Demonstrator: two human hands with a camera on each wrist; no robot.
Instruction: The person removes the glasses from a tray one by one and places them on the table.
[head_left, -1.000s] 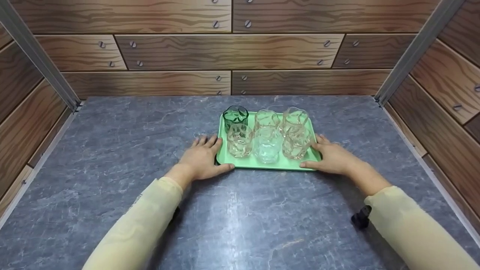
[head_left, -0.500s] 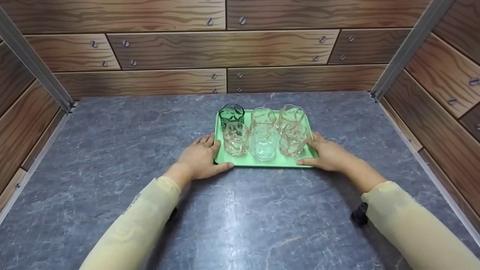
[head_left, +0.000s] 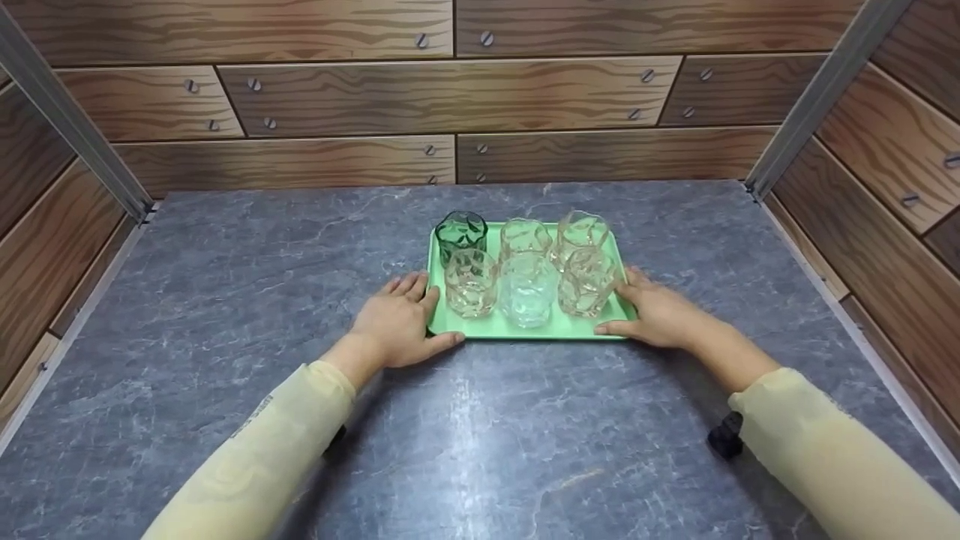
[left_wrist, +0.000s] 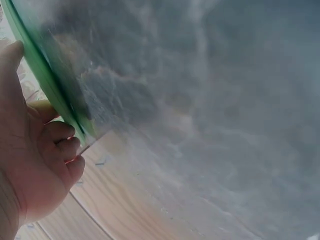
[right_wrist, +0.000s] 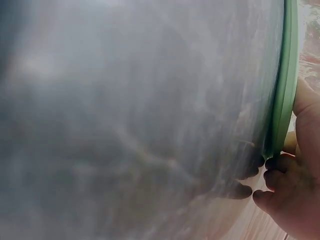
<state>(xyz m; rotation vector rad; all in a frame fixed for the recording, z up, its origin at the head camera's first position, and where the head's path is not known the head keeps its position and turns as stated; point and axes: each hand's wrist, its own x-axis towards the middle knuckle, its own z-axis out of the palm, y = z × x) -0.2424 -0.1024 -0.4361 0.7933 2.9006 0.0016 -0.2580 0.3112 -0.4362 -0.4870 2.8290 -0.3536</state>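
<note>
Six glasses [head_left: 528,296] stand on one tray [head_left: 491,328] between left hand [head_left: 397,322] and right hand [head_left: 660,315], both clamped on its near corners, apparently steadying it; any shift calls for level, even pressure.

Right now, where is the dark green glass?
In the head view, the dark green glass stands in the far left corner of the tray, behind a clear glass.

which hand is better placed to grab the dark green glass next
Probably the left hand: it holds the tray at left, nearer the dark green glass in its far left corner; the right hand holds the opposite edge.
</note>
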